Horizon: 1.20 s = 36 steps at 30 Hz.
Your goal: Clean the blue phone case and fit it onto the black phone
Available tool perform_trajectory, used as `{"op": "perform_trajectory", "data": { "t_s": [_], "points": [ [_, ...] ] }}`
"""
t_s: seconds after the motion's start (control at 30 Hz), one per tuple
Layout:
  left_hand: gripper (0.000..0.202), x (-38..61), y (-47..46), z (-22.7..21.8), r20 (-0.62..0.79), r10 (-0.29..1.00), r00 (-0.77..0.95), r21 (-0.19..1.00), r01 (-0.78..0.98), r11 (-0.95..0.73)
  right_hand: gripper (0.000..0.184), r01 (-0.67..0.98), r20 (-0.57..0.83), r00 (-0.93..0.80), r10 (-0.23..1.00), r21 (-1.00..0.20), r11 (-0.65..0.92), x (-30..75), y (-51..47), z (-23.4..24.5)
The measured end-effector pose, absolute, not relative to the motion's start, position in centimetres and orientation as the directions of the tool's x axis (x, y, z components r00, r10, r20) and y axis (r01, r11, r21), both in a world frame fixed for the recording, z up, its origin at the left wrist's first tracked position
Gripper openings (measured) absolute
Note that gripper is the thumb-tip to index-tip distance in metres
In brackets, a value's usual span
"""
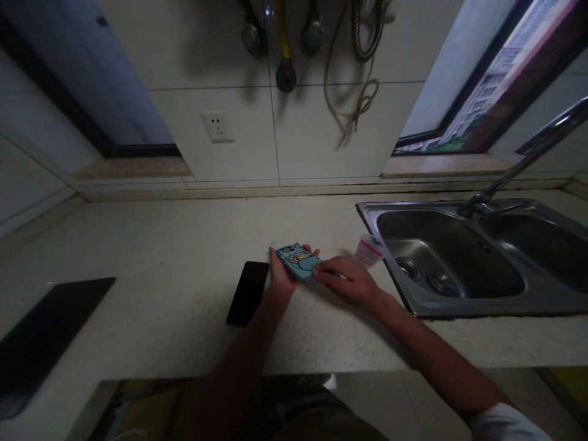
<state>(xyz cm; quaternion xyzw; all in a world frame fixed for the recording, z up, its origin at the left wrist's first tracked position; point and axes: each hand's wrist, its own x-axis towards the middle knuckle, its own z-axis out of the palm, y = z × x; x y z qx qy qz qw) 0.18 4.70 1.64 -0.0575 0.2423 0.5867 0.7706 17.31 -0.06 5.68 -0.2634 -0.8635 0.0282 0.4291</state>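
My left hand (281, 275) cradles a teal phone case with a cartoon print (297, 260) just above the pale countertop (160, 257). My right hand (346, 280) is closed, its fingertips pinching the case's near right edge. A black phone (248, 292) lies flat on the counter just left of my left wrist. A small clear plastic packet with a pink label (369, 250) lies behind my right hand, near the sink's left rim.
A stainless double sink (459, 257) with a long faucet (528, 159) fills the right. A black cooktop (41, 337) sits at the near left. A wall socket (217, 127), hanging utensils (285, 43) and a coiled hose (362, 61) are on the back wall.
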Motion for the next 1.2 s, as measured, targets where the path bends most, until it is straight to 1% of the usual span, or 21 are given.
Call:
{"op": "perform_trajectory", "data": {
  "t_s": [0.1,0.17,0.23,0.33,0.4,0.47,0.57,0.63,0.83,1.0,1.1,1.2],
  "points": [
    [0.067,0.1,4.7,1.4,-0.447,0.876,0.183,0.182,-0.940,0.289,0.017,0.462,0.798,-0.461,0.389,-0.158,0.872,18.2,0.8,6.1],
    [0.061,0.2,4.7,1.2,-0.442,0.880,0.175,0.172,-0.946,0.274,0.016,0.455,0.818,-0.449,0.360,-0.138,0.880,18.3,0.9,6.0],
    [0.058,0.4,4.6,1.1,-0.443,0.879,0.175,0.171,-0.946,0.274,0.014,0.426,0.814,-0.442,0.378,-0.180,0.886,17.9,0.6,5.7],
    [0.058,0.8,4.4,1.1,-0.477,0.859,0.183,0.179,-0.937,0.299,0.012,0.384,0.764,-0.477,0.434,-0.263,0.885,16.9,-0.2,4.8],
    [0.059,1.1,4.4,1.3,-0.500,0.844,0.192,0.179,-0.931,0.318,0.013,0.373,0.747,-0.507,0.430,-0.259,0.891,16.6,-0.5,4.5],
    [0.060,1.2,4.4,1.5,-0.498,0.845,0.197,0.186,-0.927,0.326,0.015,0.373,0.779,-0.517,0.354,-0.167,0.913,16.7,-0.5,4.5],
    [0.060,1.2,4.4,1.8,-0.470,0.859,0.206,0.198,-0.923,0.330,0.022,0.399,0.851,-0.479,0.216,-0.008,0.917,17.3,0.0,5.1],
    [0.059,1.2,4.3,2.0,-0.469,0.859,0.206,0.202,-0.922,0.331,0.028,0.421,0.874,-0.450,0.181,0.029,0.907,17.5,0.3,5.5],
    [0.057,1.2,4.3,2.1,-0.478,0.859,0.180,0.184,-0.936,0.299,0.049,0.517,0.875,-0.425,0.232,0.024,0.856,17.2,0.4,5.0],
    [0.057,1.1,4.3,2.3,-0.467,0.870,0.155,0.164,-0.952,0.257,0.055,0.569,0.890,-0.390,0.236,0.031,0.822,16.9,0.4,4.7],
    [0.056,1.1,4.4,2.4,-0.485,0.866,0.124,0.170,-0.958,0.232,0.054,0.607,0.881,-0.375,0.288,-0.002,0.795,16.9,0.2,4.9],
    [0.053,1.1,4.4,2.3,-0.485,0.871,0.074,0.203,-0.960,0.194,0.043,0.657,0.847,-0.342,0.408,-0.095,0.748,17.0,0.1,5.2]
  ]
}}
